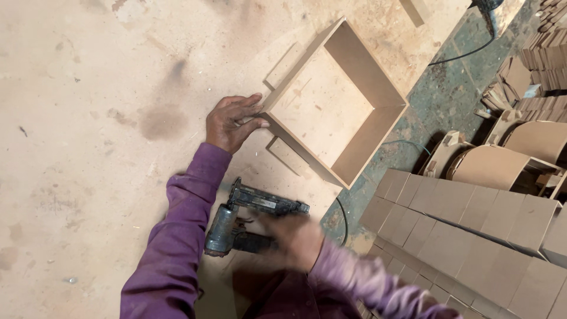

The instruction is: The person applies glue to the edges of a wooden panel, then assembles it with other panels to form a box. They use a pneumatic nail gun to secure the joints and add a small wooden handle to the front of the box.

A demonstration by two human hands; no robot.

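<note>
My left hand (232, 122) rests on the near-left corner of an open square frame of fibreboard panels (378, 77) that stands on the workbench. Its fingers press against the frame's corner edge. My right hand (297, 237), blurred by motion, grips the handle of a dark pneumatic nail gun (248, 218). The gun lies low over the bench, just in front of me, apart from the frame. Both my arms wear purple sleeves.
The wide dusty workbench top (88, 118) stretches left. Small board strips (282, 155) lie beside the frame. Right of the bench edge, rows of stacked brown boards (466, 230), curved board pieces (502, 159) and a black hose (466, 54) lie on the floor.
</note>
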